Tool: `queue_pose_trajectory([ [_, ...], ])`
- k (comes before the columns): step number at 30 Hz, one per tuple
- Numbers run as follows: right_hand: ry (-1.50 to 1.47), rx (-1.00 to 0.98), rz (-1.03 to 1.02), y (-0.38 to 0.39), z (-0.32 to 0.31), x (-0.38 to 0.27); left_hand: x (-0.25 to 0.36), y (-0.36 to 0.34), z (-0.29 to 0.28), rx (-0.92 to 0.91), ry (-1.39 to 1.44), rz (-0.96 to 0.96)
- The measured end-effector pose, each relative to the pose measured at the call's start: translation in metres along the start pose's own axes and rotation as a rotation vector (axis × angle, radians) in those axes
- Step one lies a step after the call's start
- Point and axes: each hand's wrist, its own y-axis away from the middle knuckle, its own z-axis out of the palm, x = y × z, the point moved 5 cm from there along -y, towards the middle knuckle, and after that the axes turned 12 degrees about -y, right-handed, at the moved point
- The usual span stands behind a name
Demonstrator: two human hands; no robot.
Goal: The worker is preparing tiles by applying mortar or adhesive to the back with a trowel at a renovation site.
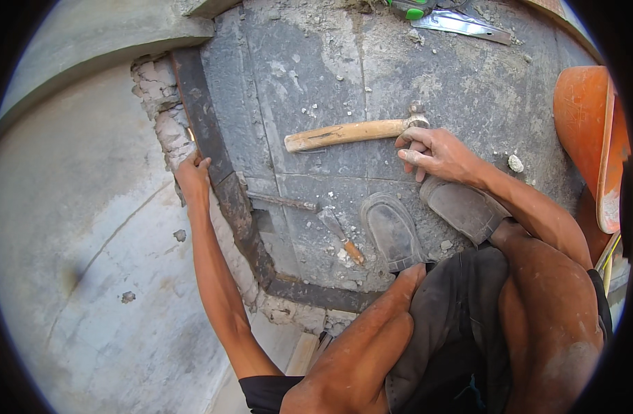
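Note:
At the left, my left hand reaches to the gap between the broken wall edge and a dark tile strip. Its fingers are closed together, and what they pinch is hidden; a small bright sliver shows just above them. My right hand hovers by the head of a hammer with a wooden handle, which lies on the grey floor. Its fingers are loosely bent and apart, with nothing seen in them. Below the hammer are a metal rod and a scraper with a worn wooden handle.
An orange plastic container stands at the right. Beyond the hammer lie a silvery flat strip and a green-and-black object. Rubble, including a pale lump, is scattered about. My shoes rest on the dusty tiles.

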Motion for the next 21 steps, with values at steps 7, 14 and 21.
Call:
queue_pose_trajectory([
  [7, 0.012, -0.017, 0.008, 0.001, -0.002, 0.000, -0.004, -0.002, 0.005, -0.003, 0.015, -0.007],
  [14, 0.022, -0.029, 0.004, 0.000, -0.002, 0.000, 0.003, 0.002, -0.002, 0.026, 0.018, 0.004],
  [21, 0.030, -0.029, 0.008, 0.001, -0.002, 0.000, 0.008, 0.003, -0.005, -0.018, -0.014, -0.004],
])
